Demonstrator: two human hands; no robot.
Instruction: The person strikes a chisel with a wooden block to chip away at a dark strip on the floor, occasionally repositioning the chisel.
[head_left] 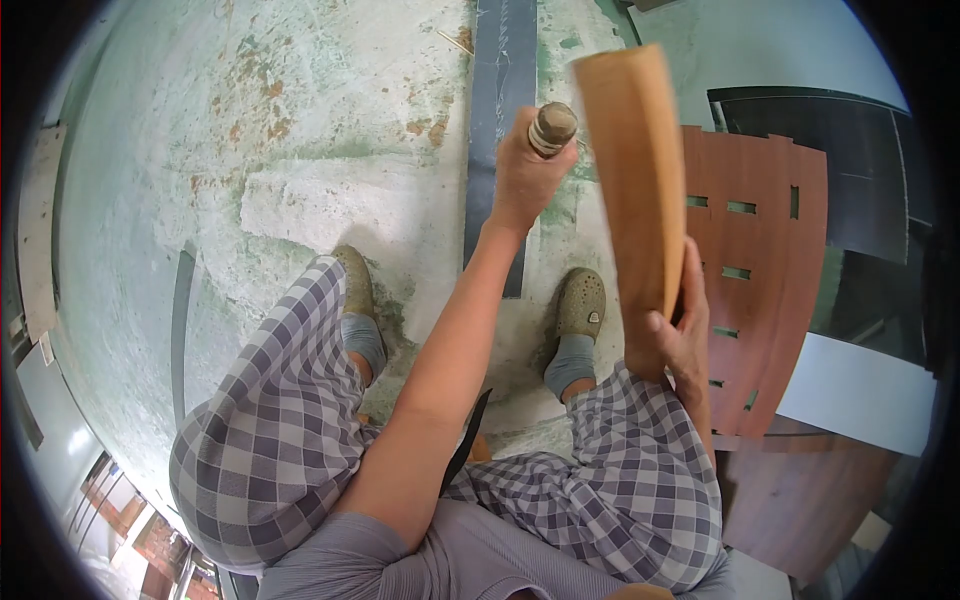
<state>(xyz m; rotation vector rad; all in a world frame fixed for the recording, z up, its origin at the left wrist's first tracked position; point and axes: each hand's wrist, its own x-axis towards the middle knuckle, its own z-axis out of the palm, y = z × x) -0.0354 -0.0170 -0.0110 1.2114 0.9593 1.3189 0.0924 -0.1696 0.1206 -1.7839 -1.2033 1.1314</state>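
My left hand [525, 178] is closed around a round wooden tool handle [554, 128], like a chisel's, with a pale band below its top. The tool's lower end is hidden under the fist, above a long dark grey strip [500, 85] on the floor. My right hand [686, 335] grips the lower end of a thick, smooth wooden club [632, 190], beside my right knee. The club rises just right of the tool handle, apart from it, and its upper edge is slightly blurred.
Both feet, in olive clogs [580, 303], flank the strip. On the right lie a reddish-brown slotted panel [760, 270], black sheets [850, 150], a white board [858, 390] and a brown board [805, 495]. A narrow dark strip [183, 330] lies on the worn green-and-white floor at left.
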